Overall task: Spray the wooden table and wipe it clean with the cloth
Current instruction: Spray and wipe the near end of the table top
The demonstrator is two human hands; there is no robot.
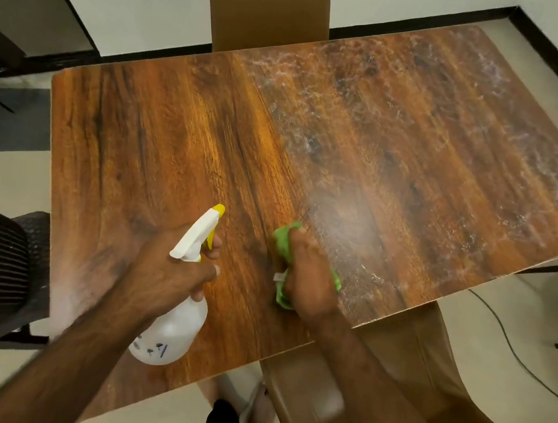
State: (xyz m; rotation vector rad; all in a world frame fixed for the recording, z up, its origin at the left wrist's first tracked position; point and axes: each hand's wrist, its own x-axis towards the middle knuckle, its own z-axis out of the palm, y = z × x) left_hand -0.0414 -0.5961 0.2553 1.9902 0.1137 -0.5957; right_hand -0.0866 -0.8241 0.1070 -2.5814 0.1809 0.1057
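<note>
The wooden table (182,139) fills the middle of the view, its long edges running from 8 o'clock towards 2 o'clock. A glossy, orange-brown grain with dark streaks is shown on its top. The half towards 9 o'clock looks clean and shiny, while the half from 12 to 4 o'clock is covered with a whitish, streaky film. A pale haze is seen over the wood just past the cloth, towards 2 o'clock of it.

At 7 o'clock a spray bottle (175,331) is gripped by the left hand (168,268), the fingers being curled round its neck and one finger laid on the yellow trigger. Its body is translucent white with small dark marks, its head white, and its yellow nozzle is pointed towards 1 o'clock.

At 5 o'clock a bunched green cloth (283,242) is clutched in the right hand (308,280) and pressed onto the table near its front edge.

A brown chair back (267,10) is seen at 12 o'clock, another brown chair (403,362) at 5 o'clock, and a black mesh chair (0,261) at 8 o'clock.
</note>
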